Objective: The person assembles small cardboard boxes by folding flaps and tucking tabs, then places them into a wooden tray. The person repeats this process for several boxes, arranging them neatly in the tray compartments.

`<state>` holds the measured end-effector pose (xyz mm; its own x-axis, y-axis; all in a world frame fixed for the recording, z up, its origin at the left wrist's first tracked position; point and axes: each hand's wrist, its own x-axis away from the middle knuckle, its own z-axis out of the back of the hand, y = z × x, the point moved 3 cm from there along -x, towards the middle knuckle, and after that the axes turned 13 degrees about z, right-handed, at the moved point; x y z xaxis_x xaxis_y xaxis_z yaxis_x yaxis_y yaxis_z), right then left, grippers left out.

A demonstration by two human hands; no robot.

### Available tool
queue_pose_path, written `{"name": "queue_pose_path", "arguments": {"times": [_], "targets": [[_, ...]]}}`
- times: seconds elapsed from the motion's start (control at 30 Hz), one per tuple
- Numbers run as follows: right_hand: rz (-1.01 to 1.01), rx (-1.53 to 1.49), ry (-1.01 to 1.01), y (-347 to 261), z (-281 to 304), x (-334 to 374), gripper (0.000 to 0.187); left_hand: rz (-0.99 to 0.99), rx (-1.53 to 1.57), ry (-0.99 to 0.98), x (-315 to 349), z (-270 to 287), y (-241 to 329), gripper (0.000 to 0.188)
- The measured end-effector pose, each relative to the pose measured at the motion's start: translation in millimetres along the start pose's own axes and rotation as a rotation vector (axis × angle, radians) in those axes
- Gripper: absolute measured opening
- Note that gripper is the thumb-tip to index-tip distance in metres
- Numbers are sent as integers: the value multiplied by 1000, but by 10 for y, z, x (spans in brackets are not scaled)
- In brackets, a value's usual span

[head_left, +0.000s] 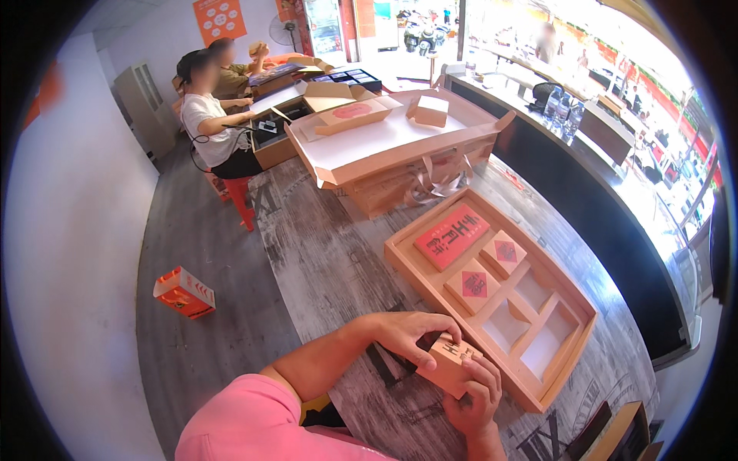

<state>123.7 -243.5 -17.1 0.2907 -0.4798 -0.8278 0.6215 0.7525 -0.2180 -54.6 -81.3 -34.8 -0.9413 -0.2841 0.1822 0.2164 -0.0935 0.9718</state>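
Both of my hands are closed around a small brown cardboard box [448,367] with dark printing on top. My left hand [411,336] grips its far left side, thumb and fingers at the top edge. Around its right side wrap the fingers of my right hand [477,396]. Just beyond lies a shallow divided cardboard tray [400,265]. A red flat box [452,237] fills its far left compartment. Two small boxes with red diamond labels, a farther one [504,253] and a nearer one [473,285], sit in neighbouring compartments. Several other compartments hold nothing.
A large open carton [415,165] with ribbon handles stands past the tray, a small box [428,111] on it. Two people sit farther left at the table [307,253]. An orange bag [184,293] stands on the floor. Open cardboard [615,434] lies at lower right.
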Motion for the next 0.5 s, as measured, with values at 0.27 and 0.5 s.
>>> {"name": "queue_pose_path", "arguments": {"times": [0.27, 0.5], "targets": [[-201, -80, 152, 48, 48, 160, 88, -232, -37, 237, 216, 26, 220, 105], [-377, -455, 247, 202, -39, 403, 110, -295, 16, 218, 19, -73, 282, 112]]}}
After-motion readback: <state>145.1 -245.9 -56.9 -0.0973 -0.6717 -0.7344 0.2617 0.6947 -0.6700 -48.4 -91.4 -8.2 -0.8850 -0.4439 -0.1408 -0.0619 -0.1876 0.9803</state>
